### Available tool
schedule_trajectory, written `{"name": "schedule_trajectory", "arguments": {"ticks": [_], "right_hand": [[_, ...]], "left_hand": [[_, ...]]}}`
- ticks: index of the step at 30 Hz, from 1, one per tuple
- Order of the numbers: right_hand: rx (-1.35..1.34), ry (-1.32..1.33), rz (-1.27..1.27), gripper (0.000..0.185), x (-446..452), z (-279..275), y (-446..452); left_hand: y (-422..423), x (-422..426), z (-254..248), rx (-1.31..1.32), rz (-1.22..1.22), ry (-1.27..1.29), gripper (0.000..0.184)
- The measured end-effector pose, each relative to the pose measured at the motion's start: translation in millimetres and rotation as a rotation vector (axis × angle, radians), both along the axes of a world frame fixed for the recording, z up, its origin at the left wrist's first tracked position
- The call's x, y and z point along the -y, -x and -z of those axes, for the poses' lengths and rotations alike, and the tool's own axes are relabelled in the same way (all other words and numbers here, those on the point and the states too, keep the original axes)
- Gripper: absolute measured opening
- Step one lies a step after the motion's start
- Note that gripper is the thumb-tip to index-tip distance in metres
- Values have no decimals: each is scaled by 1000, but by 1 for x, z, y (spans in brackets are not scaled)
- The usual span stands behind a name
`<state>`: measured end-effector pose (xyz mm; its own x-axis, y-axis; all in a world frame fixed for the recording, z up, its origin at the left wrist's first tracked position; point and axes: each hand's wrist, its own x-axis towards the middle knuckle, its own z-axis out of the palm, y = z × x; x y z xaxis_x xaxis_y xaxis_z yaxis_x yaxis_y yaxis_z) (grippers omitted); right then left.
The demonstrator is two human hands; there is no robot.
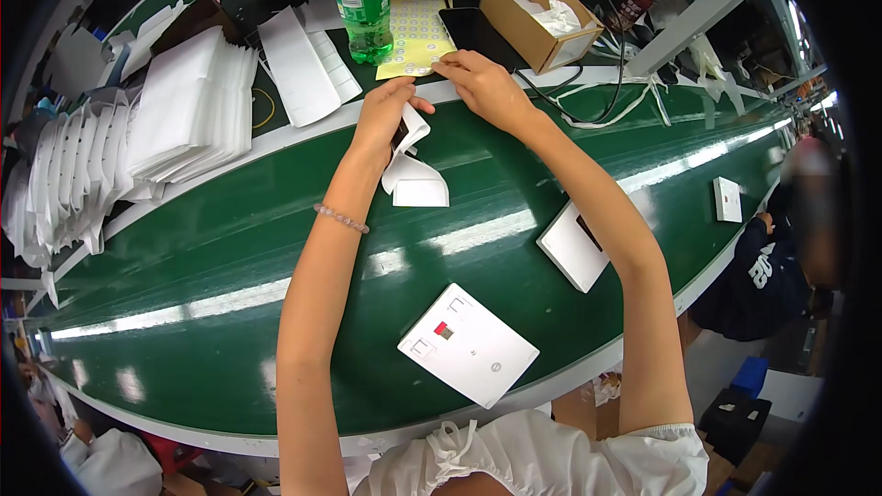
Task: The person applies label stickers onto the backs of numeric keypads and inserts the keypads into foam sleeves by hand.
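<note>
My left hand (pixel 388 114) is closed around a folded white paper piece (pixel 418 182) with a dark part showing near the palm. The paper hangs down over the green work surface. My right hand (pixel 485 87) pinches at the near right corner of a yellow sheet of round stickers (pixel 418 32); whether a single sticker is between the fingertips is too small to tell. Beside the sheet stands a green plastic bottle (pixel 361 5). Nearer my body lies a flat white box (pixel 469 345) with a small red mark. Another white box (pixel 571 248) is partly covered by my right forearm.
Stacked white paper envelopes (pixel 188 110) fill the left side. A white folded card piece (pixel 299 64) leans on the shelf edge. At the back are an open cardboard box (pixel 537 23), a dark phone (pixel 470 32) and cables. A person (pixel 758 276) sits at right near another white box (pixel 728 199).
</note>
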<state>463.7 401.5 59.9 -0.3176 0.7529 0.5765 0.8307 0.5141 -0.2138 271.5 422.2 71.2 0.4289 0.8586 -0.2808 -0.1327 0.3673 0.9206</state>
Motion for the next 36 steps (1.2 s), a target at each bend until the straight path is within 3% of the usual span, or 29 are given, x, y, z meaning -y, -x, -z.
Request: {"name": "schedule_trajectory", "arguments": {"ticks": [7, 9, 11, 13, 14, 16, 17, 18, 19, 20, 24, 27, 31, 34, 36], "right_hand": [[165, -87, 62, 20, 0, 4, 9], [87, -74, 47, 12, -12, 14, -3], [227, -69, 168, 8, -13, 20, -7], [88, 3, 276, 7, -7, 14, -12], [-31, -158, 152, 7, -7, 15, -5], [-242, -172, 125, 5, 29, -15, -5], [-315, -162, 89, 4, 49, -29, -7], [-415, -45, 107, 5, 72, -40, -13], [-523, 92, 111, 5, 99, -53, -18], [-494, 12, 124, 6, 121, -54, -27], [-845, 687, 156, 4, 212, -65, -74], [-812, 876, 226, 10, 252, -79, -80], [-638, 940, 243, 8, 256, -73, -71], [-405, 1026, 272, 7, 244, -70, -54], [-394, 1054, 272, 6, 237, -67, -44]], "left_hand": [[11, -3, 7, -20, 21, -28, 36], [4, -11, 23, 13, -15, -139, 36], [3, -13, 31, -44, -7, -201, 42], [10, -70, 102, -17, 133, -252, 41], [29, -86, 116, -78, 111, -200, 41], [49, -85, 104, 17, 221, -132, 40], [51, -69, 94, 12, 165, -151, 40], [59, -55, 84, -8, 178, -195, 39], [72, -22, 56, -39, 176, -223, 38], [82, 9, 29, -54, 197, -279, 37], [138, 112, -34, -207, 216, -279, 35], [191, 174, -48, -355, 278, -176, 35], [246, 229, -45, -357, 384, 29, 38], [263, 249, -37, -331, 357, 43, 42], [267, 257, -32, -302, 318, 14, 43]]}}
